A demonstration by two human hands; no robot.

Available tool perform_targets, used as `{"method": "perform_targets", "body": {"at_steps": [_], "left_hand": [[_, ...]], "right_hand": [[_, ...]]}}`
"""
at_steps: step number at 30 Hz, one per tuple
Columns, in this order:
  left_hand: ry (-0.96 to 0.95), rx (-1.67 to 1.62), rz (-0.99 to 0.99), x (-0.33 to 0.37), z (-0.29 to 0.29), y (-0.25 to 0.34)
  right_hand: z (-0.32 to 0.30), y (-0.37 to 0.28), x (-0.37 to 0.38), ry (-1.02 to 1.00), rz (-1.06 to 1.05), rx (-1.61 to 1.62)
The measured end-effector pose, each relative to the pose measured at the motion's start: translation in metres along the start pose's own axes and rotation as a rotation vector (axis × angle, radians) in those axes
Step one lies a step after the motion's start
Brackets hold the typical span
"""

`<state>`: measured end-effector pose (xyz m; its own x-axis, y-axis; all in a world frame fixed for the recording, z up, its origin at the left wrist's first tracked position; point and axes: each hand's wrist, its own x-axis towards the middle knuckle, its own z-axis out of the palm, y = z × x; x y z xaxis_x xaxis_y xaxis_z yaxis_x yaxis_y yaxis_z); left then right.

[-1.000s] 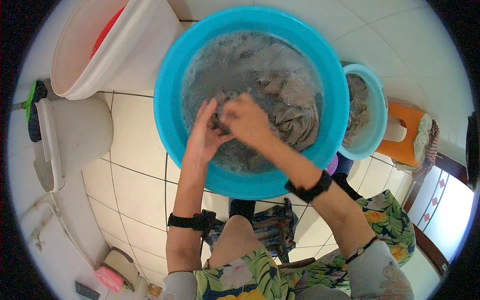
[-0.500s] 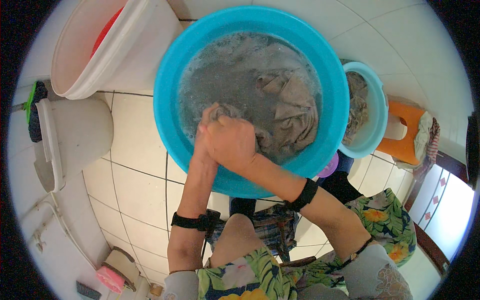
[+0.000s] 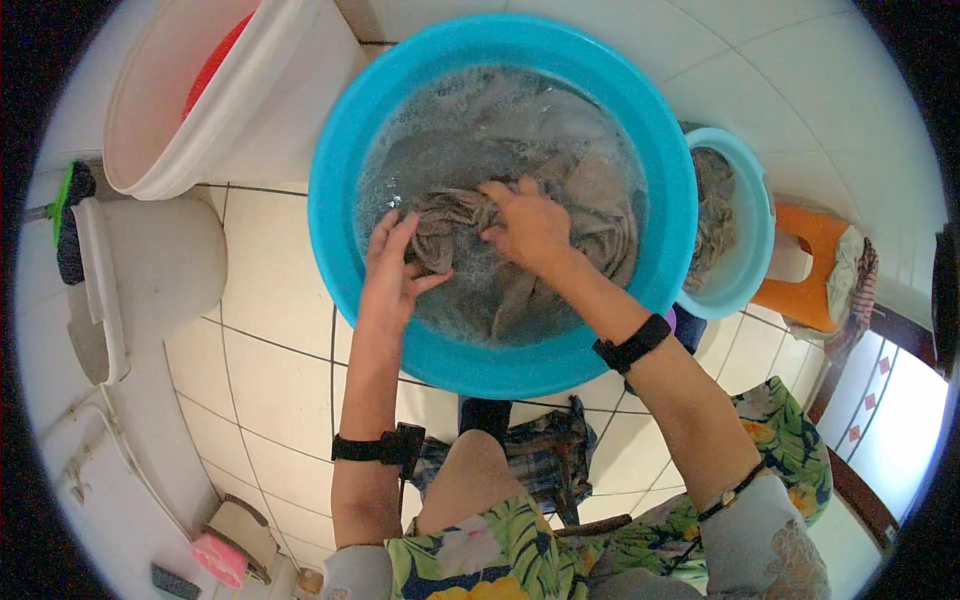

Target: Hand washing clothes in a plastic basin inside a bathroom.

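Inside the large round turquoise plastic basin, a wet, grey-brown fabric cloth lies bunched at the surface of the sudsy water, between your hands. Your left hand loosely holds its left end between spread fingers and thumb, while your right hand grasps it farther right. More soaked fabric lies just beside your right hand. A smaller pale-blue plastic basin stands to the right.
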<state>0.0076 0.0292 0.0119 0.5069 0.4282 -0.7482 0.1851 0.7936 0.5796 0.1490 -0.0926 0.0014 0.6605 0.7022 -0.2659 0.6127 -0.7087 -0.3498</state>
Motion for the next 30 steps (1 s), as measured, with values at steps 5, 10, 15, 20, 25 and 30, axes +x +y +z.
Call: {"method": "perform_targets", "body": {"at_steps": [5,10,15,20,25,30], "left_hand": [[-0.106,0.024,-0.011,0.015,0.010,-0.004],[-0.201,-0.243,-0.196,0.005,0.022,0.013],[-0.152,-0.027,-0.227,0.007,0.025,0.000],[-0.071,-0.220,-0.309,0.010,0.033,-0.001],[-0.188,-0.346,-0.158,0.017,0.021,-0.025],[-0.147,-0.394,-0.090,-0.001,0.026,-0.026]], "right_hand": [[0.011,0.013,0.010,-0.047,0.130,0.377],[-0.024,-0.072,-0.061,-0.090,-0.241,0.525],[-0.027,-0.079,-0.080,0.026,-0.318,0.438],[-0.014,-0.077,-0.063,0.196,-0.318,0.340],[-0.013,-0.063,-0.038,0.176,-0.156,0.289],[-0.016,-0.031,0.002,0.025,0.113,0.442]]}}
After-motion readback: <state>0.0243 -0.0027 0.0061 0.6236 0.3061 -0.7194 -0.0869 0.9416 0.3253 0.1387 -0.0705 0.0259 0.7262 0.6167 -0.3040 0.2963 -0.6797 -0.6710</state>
